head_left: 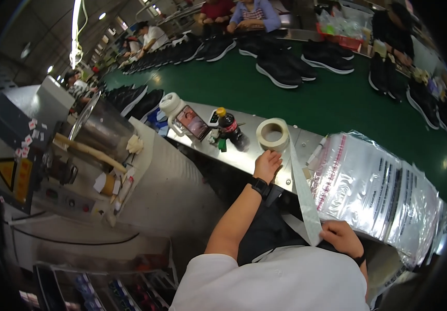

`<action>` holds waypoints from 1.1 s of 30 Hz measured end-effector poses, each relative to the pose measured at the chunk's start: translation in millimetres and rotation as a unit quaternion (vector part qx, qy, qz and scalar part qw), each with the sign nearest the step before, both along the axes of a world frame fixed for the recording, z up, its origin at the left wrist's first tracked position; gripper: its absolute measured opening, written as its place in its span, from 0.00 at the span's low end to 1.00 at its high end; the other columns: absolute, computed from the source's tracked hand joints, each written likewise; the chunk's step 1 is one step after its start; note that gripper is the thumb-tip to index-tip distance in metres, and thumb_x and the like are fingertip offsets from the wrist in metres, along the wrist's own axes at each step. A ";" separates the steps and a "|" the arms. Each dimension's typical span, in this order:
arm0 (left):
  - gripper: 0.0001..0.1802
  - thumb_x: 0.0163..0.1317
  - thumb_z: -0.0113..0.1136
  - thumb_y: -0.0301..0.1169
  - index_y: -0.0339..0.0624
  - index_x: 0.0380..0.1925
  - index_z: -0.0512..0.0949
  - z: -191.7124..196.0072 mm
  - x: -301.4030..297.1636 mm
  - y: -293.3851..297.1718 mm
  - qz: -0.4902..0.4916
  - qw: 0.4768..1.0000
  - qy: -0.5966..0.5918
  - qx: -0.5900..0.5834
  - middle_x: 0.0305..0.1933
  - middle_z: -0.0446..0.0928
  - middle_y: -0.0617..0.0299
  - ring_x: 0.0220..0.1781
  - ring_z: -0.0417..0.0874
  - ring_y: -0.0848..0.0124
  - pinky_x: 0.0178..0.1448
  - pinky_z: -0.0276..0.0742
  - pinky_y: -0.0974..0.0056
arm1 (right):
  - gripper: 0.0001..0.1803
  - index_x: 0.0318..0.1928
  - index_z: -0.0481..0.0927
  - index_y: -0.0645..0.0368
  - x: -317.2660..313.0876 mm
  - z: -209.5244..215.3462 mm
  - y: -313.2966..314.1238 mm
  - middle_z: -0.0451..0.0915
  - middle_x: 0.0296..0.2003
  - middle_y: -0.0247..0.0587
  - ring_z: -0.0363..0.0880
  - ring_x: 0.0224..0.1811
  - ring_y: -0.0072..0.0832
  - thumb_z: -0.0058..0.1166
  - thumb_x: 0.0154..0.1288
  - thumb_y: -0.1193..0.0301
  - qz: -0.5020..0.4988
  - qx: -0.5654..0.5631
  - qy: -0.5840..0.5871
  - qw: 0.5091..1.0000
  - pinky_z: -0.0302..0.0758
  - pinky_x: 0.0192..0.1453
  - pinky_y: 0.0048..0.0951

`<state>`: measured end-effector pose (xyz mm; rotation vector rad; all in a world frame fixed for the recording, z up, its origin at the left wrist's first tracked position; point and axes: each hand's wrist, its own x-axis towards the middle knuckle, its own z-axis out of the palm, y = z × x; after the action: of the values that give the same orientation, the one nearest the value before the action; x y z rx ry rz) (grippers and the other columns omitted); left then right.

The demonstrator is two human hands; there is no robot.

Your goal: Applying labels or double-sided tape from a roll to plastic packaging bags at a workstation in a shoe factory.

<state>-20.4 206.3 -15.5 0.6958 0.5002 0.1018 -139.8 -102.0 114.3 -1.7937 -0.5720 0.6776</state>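
Observation:
A wide roll of whitish tape [266,127] rests on the metal ledge, and a long pale strip [304,199] runs from it down toward my body. My left hand [268,166], with a dark watch on its wrist, is at the near side of the roll. Its fingers are loosely bent and nothing shows in them; whether they touch the roll is unclear. In my right hand [341,238] the lower part of the strip is pinched between thumb and fingers. Beyond that grip the strip folds back to the left, in front of my white shirt.
Clear plastic bags [373,189] lie stacked at right. Left of the roll stand a dark drink bottle [228,124], a phone [192,122] and a white jug [170,105]. Black shoes [278,71] line a green conveyor belt [213,85]. A machine [37,150] stands left; several people sit beyond.

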 end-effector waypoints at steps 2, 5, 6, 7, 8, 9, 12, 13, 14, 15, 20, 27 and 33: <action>0.17 0.62 0.46 0.33 0.32 0.47 0.65 31.9 -25.3 -13.3 0.046 0.992 0.027 0.113 0.47 0.70 0.50 0.44 0.75 0.61 0.50 0.73 0.60 | 0.08 0.26 0.74 0.67 -5.2 -3.6 -8.0 0.72 0.18 0.46 0.67 0.19 0.28 0.52 0.56 0.74 -0.027 -0.029 0.029 0.999 0.66 0.26 0.27; 0.11 0.60 0.51 0.31 0.35 0.39 0.72 73.9 -89.1 -45.3 -0.065 0.861 -0.113 0.492 0.39 0.74 0.55 0.32 0.76 0.70 0.36 0.73 0.68 | 0.08 0.26 0.75 0.68 -0.3 -5.3 10.0 0.73 0.18 0.48 0.71 0.18 0.33 0.53 0.55 0.73 -0.084 -0.079 -0.017 0.993 0.66 0.25 0.29; 0.08 0.60 0.53 0.30 0.36 0.36 0.73 96.6 -115.1 -62.6 -0.140 0.771 -0.159 0.600 0.36 0.75 0.56 0.28 0.75 0.72 0.31 0.72 0.69 | 0.08 0.26 0.75 0.68 3.0 -5.7 19.6 0.74 0.18 0.49 0.72 0.18 0.34 0.54 0.54 0.73 -0.117 -0.103 -0.087 0.984 0.67 0.24 0.29; 0.08 0.59 0.54 0.29 0.35 0.35 0.74 112.6 -131.2 -80.0 -0.172 0.735 -0.172 0.633 0.35 0.74 0.56 0.28 0.76 0.72 0.31 0.73 0.69 | 0.09 0.26 0.76 0.68 7.1 -5.9 28.1 0.74 0.18 0.49 0.74 0.19 0.35 0.55 0.53 0.72 -0.133 -0.107 -0.101 0.980 0.68 0.24 0.29; 0.07 0.59 0.55 0.28 0.35 0.33 0.75 122.4 -146.7 -89.4 -0.195 0.696 -0.177 0.668 0.35 0.74 0.56 0.28 0.76 0.73 0.31 0.73 0.70 | 0.07 0.27 0.76 0.68 8.8 -10.6 39.0 0.75 0.19 0.49 0.74 0.19 0.35 0.54 0.54 0.74 -0.135 -0.068 -0.121 0.981 0.68 0.25 0.28; 0.07 0.59 0.55 0.28 0.35 0.33 0.75 122.7 -153.4 -95.1 -0.197 0.697 -0.174 0.667 0.35 0.74 0.56 0.28 0.76 0.73 0.31 0.73 0.70 | 0.06 0.28 0.76 0.68 9.3 -11.4 46.6 0.76 0.21 0.48 0.74 0.21 0.35 0.54 0.54 0.76 -0.139 -0.025 -0.083 0.986 0.68 0.26 0.28; 0.09 0.59 0.56 0.29 0.33 0.36 0.75 118.4 -160.3 -102.1 -0.239 0.823 -0.094 0.507 0.35 0.75 0.57 0.31 0.78 0.73 0.35 0.74 0.71 | 0.04 0.30 0.77 0.68 9.7 -21.4 54.4 0.76 0.24 0.47 0.75 0.24 0.35 0.53 0.54 0.78 -0.146 0.061 -0.014 0.987 0.69 0.28 0.27; 0.10 0.59 0.56 0.28 0.32 0.38 0.75 115.3 -160.0 -100.6 -0.214 0.836 -0.101 0.495 0.35 0.75 0.57 0.33 0.78 0.74 0.36 0.75 0.72 | 0.04 0.31 0.77 0.67 10.2 -23.3 54.7 0.77 0.25 0.46 0.75 0.26 0.35 0.53 0.54 0.79 -0.145 0.103 0.015 0.984 0.69 0.29 0.27; 0.11 0.60 0.56 0.28 0.32 0.39 0.74 112.4 -162.1 -101.3 -0.185 0.850 -0.104 0.482 0.36 0.76 0.57 0.35 0.78 0.75 0.37 0.75 0.72 | 0.04 0.31 0.77 0.67 9.3 -20.7 55.6 0.77 0.25 0.46 0.75 0.26 0.35 0.53 0.54 0.79 -0.146 0.103 0.018 0.984 0.69 0.29 0.27; 0.10 0.60 0.56 0.28 0.32 0.38 0.75 113.4 -162.6 -103.1 -0.189 0.855 -0.084 0.476 0.36 0.76 0.60 0.35 0.77 0.79 0.36 0.73 0.74 | 0.04 0.31 0.78 0.66 8.9 -14.3 58.6 0.76 0.25 0.45 0.75 0.26 0.36 0.53 0.53 0.79 -0.124 0.075 -0.067 0.987 0.69 0.30 0.28; 0.08 0.60 0.55 0.27 0.33 0.36 0.76 90.8 -155.4 -97.7 -0.196 0.911 -0.067 0.357 0.30 0.76 0.66 0.34 0.74 0.83 0.36 0.70 0.78 | 0.02 0.29 0.75 0.64 8.0 -6.2 62.6 0.72 0.24 0.44 0.73 0.26 0.37 0.52 0.53 0.79 -0.091 0.015 -0.247 0.965 0.68 0.30 0.30; 0.14 0.66 0.46 0.36 0.36 0.43 0.70 66.1 -157.9 -68.6 -0.087 0.995 0.023 0.046 0.41 0.74 0.56 0.44 0.77 0.67 0.49 0.75 0.62 | 0.03 0.29 0.72 0.65 11.1 -16.2 39.6 0.70 0.26 0.43 0.70 0.26 0.34 0.50 0.53 0.79 -0.151 0.079 -0.111 0.979 0.68 0.32 0.27; 0.28 0.68 0.37 0.46 0.35 0.58 0.61 89.7 -156.3 -73.9 -0.269 0.953 -0.051 -0.126 0.58 0.66 0.51 0.61 0.66 0.63 0.64 0.60 0.58 | 0.03 0.29 0.73 0.64 14.6 -16.1 22.9 0.72 0.28 0.43 0.72 0.29 0.35 0.49 0.53 0.78 0.001 -0.001 -0.118 0.993 0.68 0.34 0.29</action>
<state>-176.7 132.4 74.1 0.5527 0.2058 -0.4317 -125.2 -79.0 98.2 -1.8872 -0.7314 0.4707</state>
